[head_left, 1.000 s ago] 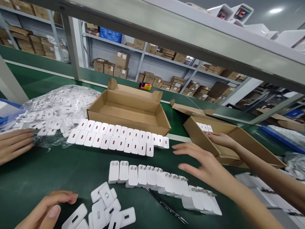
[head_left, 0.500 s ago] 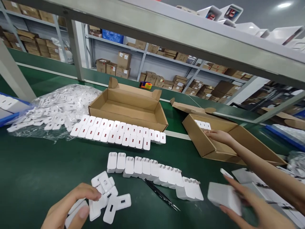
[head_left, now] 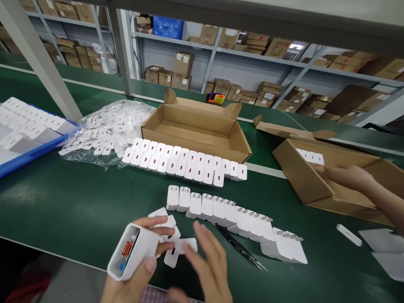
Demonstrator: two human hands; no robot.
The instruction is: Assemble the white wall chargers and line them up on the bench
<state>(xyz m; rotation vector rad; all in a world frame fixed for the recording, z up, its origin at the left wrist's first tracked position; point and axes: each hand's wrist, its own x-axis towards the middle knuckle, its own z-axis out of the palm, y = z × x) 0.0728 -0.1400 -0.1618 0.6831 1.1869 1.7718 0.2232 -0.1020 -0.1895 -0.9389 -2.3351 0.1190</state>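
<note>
My left hand (head_left: 139, 269) is closed around a white charger housing (head_left: 134, 252), its open end facing me with a circuit board and orange and blue parts inside. My right hand (head_left: 208, 265), fingers spread, hovers at the loose white end caps (head_left: 172, 256); I cannot tell whether a fingertip touches one. Beyond lies a curved row of white chargers (head_left: 219, 210) with their prongs up. Black tweezers (head_left: 238, 246) rest beside that row. Farther back, a double row of chargers (head_left: 179, 166) shows red USB ports.
Behind the rows is an open cardboard box (head_left: 195, 139). A co-worker's hand (head_left: 350, 176) reaches into another box (head_left: 303, 181) holding white chargers. A bag of caps (head_left: 107, 130) and a blue tray (head_left: 34, 153) are at left. A single cap (head_left: 349, 235) lies at right.
The charger housing has passed from my right hand to my left. My right hand has come from the far right to the loose caps. My view has turned rightward and downward.
</note>
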